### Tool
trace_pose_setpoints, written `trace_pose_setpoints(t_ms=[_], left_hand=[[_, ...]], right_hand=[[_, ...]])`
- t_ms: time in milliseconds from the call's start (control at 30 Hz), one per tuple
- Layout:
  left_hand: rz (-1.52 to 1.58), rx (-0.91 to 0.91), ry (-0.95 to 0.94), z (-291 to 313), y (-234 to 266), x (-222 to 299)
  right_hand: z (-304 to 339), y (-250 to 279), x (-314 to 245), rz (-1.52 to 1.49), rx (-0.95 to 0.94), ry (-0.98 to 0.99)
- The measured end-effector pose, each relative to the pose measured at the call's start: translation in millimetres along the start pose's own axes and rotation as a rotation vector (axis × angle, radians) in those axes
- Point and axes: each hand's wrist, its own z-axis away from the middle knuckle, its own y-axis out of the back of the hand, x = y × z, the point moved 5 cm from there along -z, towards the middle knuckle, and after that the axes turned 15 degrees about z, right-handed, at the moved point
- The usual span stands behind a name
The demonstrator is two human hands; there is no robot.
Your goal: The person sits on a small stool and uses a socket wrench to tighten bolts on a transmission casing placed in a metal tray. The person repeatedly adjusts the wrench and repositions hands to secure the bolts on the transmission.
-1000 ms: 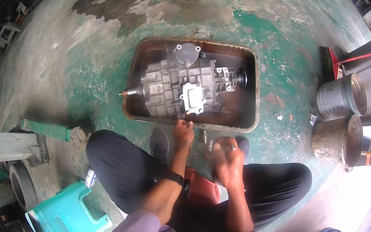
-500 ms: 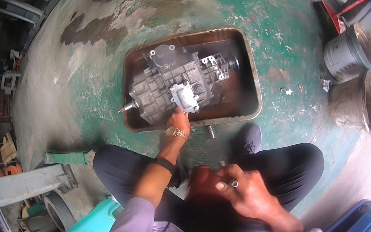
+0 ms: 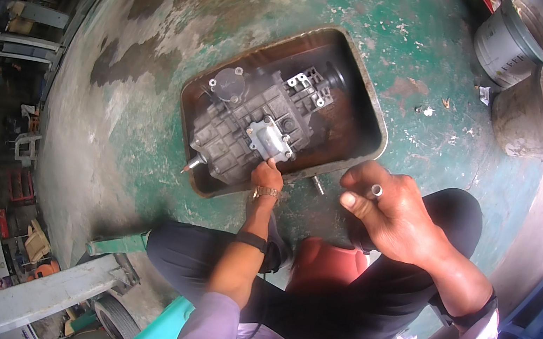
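A grey metal gearbox [image 3: 228,127] lies in a rusty rectangular tray [image 3: 381,126] on the floor. A bright silver cover [image 3: 269,141] with bolt holes around its edge sits on its near side. My left hand [image 3: 266,177] is at the near corner of that cover, fingers curled and index finger against it; anything pinched there is too small to make out. In front of my right knee, my right hand [image 3: 396,214] is closed around a metal tool [image 3: 376,190] with a round, socket-like end. The rest of the tool is hidden in my palm.
A short metal tube [image 3: 318,185] sits by the tray's near rim. Two buckets, one grey [image 3: 511,48] and one dirty brown [image 3: 529,114], stand at the far right. Between my legs is a red plastic object [image 3: 320,266]. A metal beam [image 3: 54,288] lies at lower left.
My right hand has risen from my lap, moving forward and slightly right with the tool. My left hand stays at the cover's near corner. The view has shifted slightly.
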Motion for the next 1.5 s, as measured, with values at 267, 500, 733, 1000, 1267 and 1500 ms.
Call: trace_pose_setpoints(t_ms=[267,500,733,1000,1267,1500], left_hand=[[0.102,0.149,0.06,8,0,6],[0.005,0.092,0.062,0,-5,5],[0.058,0.243,0.041,-7,30,15],[-0.031,0.122,-0.121,-48,77,60],[-0.264,0.009,-0.293,-52,74,60],[-0.301,-0.067,-0.209,-56,76,64]], right_hand=[[-6,-5,4,0.072,-0.04,-0.092],[-7,-6,5,0.094,-0.043,-0.049],[-5,-7,8,0.116,-0.032,0.006],[-6,-6,10,0.124,-0.074,-0.014],[-7,-8,9,0.084,-0.099,-0.026],[-9,-9,7,0.062,-0.1,-0.028]])
